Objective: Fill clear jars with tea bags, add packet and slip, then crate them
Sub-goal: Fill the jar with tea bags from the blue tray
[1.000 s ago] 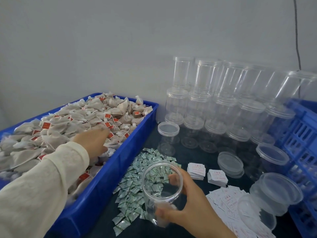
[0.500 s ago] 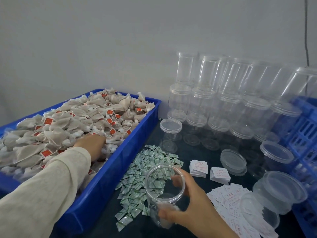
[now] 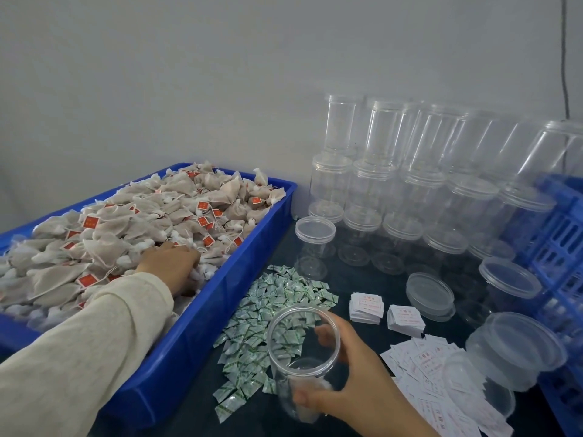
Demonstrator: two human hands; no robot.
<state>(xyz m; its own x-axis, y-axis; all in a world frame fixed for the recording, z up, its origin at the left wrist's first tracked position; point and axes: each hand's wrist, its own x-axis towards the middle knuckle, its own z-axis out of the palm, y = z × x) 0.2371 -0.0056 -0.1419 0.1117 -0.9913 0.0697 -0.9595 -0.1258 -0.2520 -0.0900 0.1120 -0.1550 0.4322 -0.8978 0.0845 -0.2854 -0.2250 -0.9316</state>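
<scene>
A blue tray (image 3: 202, 326) on the left is heaped with beige tea bags (image 3: 132, 228) bearing red tags. My left hand (image 3: 172, 266) lies in the heap near the tray's right wall, its fingertips buried among the bags. My right hand (image 3: 353, 383) grips an open clear jar (image 3: 303, 351), tilted toward the tray, with nothing visible inside it. Small green-and-white packets (image 3: 268, 313) are spread on the dark table behind the jar. White paper slips lie in two stacks (image 3: 366, 305) and a loose pile (image 3: 441, 392).
Lidded clear jars (image 3: 410, 197) stand stacked in rows against the wall at the back right. A lone lidded jar (image 3: 315, 247) stands nearer. Loose lids (image 3: 430, 294) and a lid stack (image 3: 517, 348) lie right. A blue slatted crate (image 3: 561, 247) fills the right edge.
My left hand has dug lower and to the right in the tea bags, toward the tray's wall. The jar in my right hand has stayed about where it was.
</scene>
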